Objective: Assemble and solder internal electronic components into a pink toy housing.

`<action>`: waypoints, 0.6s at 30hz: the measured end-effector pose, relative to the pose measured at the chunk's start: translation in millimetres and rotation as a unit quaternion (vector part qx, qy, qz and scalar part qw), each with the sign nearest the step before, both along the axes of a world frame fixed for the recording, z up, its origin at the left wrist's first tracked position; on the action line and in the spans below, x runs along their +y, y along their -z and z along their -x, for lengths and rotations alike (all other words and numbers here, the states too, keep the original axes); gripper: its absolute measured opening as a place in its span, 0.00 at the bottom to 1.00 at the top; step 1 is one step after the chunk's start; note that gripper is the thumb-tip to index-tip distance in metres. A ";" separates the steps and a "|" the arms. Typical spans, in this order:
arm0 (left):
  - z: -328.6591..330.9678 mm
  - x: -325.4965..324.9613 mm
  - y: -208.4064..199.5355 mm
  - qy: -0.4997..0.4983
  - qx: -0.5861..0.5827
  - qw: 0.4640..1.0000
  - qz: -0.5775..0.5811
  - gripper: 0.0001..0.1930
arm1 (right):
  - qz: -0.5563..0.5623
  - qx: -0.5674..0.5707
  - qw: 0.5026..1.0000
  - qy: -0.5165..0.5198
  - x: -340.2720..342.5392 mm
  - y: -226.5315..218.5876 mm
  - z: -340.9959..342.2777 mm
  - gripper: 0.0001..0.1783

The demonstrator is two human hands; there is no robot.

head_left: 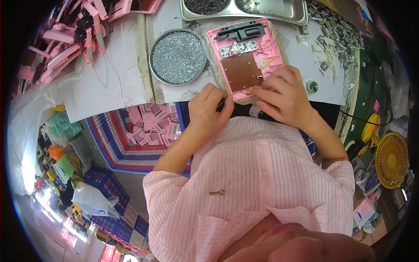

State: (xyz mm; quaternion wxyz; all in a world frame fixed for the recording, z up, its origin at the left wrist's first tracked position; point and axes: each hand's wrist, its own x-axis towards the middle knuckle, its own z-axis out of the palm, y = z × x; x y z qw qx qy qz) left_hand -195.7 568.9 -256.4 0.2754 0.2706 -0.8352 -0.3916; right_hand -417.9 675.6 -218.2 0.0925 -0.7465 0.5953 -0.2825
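Observation:
An open pink plastic casing point(274, 66) lies on the worktable in front of me. Inside it are a brown circuit board point(241, 71), a black plastic part point(244, 31) along the far end, a small silver plate point(237, 49) and thin red wires. At the casing's near left corner, my left hand point(207, 107) is closed, thumb and fingers drawn together; a thin dark thing shows near the fingertips, too small to name. My right hand point(283, 96) is bent over the near right part of the casing, fingertips close together by the board's edge. What it pinches is hidden.
A round tray point(152, 59) of small metal pieces stands left of the casing; a metal tray point(279, 16) lies beyond. Pink parts point(61, 56) pile up far left, small grey pieces point(329, 43) far right. A crate point(102, 142) of pink pieces sits below the table edge. A yellow fan point(391, 160) stands right.

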 end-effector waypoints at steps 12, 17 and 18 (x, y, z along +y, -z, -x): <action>-27.3 -13.2 -11.7 0.258 -0.103 0.960 -0.031 0.12 | 0.036 0.018 0.998 0.045 -10.7 33.9 -49.0 0.14; 3.9 -29.5 -10.5 0.178 -0.004 0.984 -0.007 0.17 | -0.012 -0.021 0.999 0.029 -16.3 15.6 -41.7 0.17; 6.4 -32.7 -5.5 0.191 0.007 0.981 0.021 0.15 | -0.012 -0.062 0.998 -0.006 -20.7 8.8 -22.0 0.16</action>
